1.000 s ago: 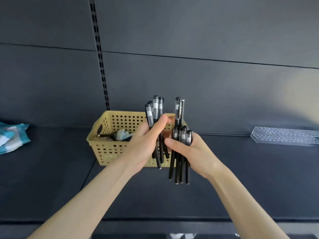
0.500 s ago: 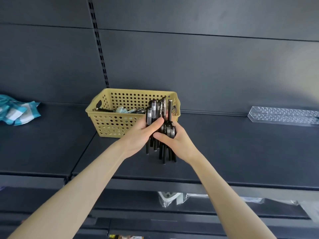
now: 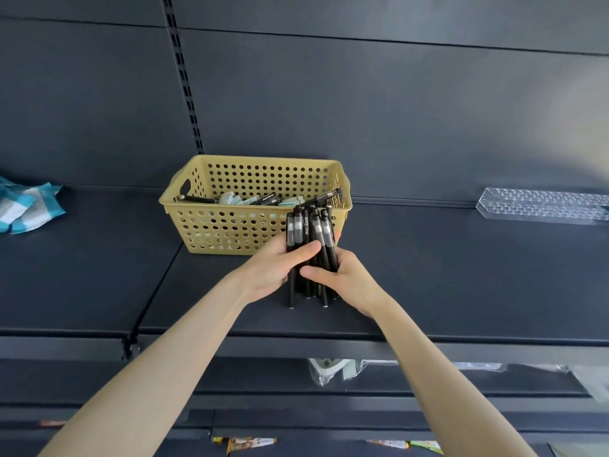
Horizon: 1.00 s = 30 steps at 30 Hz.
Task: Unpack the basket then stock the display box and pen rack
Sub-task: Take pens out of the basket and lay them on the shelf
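Observation:
A bundle of black pens [image 3: 309,239] stands upright on the dark shelf [image 3: 445,275], tips down, just in front of the yellow perforated basket [image 3: 230,225]. My left hand [image 3: 280,268] wraps the bundle from the left and my right hand [image 3: 342,278] from the right, both shut on it. More black pens [image 3: 324,198] and small light boxes [image 3: 237,199] lie inside the basket. A clear acrylic pen rack [image 3: 540,207] with rows of holes sits at the far right of the shelf.
A blue and white packet [image 3: 23,206] lies at the shelf's left end. A slotted upright [image 3: 186,77] runs up the back wall. Below the shelf edge, a lower shelf holds clear plastic bags [image 3: 333,369] and coloured packets [image 3: 250,443].
Both hands brought two separate groups of pens together into one bundle and lowered it until the tips rest on the shelf. The view tilted so the basket and shelf appear farther away.

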Motion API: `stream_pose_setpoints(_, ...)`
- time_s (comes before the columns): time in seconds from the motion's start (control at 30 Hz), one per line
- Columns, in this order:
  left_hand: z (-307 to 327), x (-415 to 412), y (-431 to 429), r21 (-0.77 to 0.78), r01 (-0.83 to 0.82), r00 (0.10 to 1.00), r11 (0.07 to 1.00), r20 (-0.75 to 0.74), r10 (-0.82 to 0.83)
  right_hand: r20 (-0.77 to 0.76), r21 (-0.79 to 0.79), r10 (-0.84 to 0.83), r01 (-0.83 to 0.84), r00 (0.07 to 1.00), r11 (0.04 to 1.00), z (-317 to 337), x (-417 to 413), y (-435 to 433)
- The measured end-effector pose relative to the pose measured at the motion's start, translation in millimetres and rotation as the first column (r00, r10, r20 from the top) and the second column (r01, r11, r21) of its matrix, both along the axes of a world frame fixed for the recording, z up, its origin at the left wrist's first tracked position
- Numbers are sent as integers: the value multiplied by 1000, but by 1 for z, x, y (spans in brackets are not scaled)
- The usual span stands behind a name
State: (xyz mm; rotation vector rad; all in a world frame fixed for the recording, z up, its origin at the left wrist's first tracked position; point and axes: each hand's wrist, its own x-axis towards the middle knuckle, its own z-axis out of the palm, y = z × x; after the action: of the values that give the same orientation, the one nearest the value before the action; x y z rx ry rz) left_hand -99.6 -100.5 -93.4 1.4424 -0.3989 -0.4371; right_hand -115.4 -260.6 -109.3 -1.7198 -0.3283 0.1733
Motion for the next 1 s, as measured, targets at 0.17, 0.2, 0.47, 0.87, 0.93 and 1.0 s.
stream_pose_setpoints(0.17, 6, 3, -8, -15, -20, 999, 1000, 47, 20, -34, -24, 19, -20, 999, 1000, 5, 1, -3)
stream_pose_setpoints(0.2, 8, 3, -11, -25, -16, 999, 1000, 47, 18, -42, -15, 20, -21, 999, 1000, 8, 0, -6)
stream_pose_setpoints(0.47, 23, -11, -74, -49, -81, 995, 995, 52, 84, -104, 67, 16, -9, 994, 998, 24, -23, -68)
stream_pose_setpoints(0.87, 14, -24, -270, -55, -3, 998, 998, 60, 6, -171, 32, -100, 107, 980, 994, 19, -53, -258)
stream_pose_setpoints(0.93, 11, -20, -292, -68, -6, 999, 998, 35, 9, -187, 54, -101, 113, 977, 992, 17, -48, -279)
stream_pose_setpoints(1.0, 10, -9, -310, -66, -21, 1000, 998, 17, 22, -206, 78, -104, 123, 973, 989, 14, -37, -295)
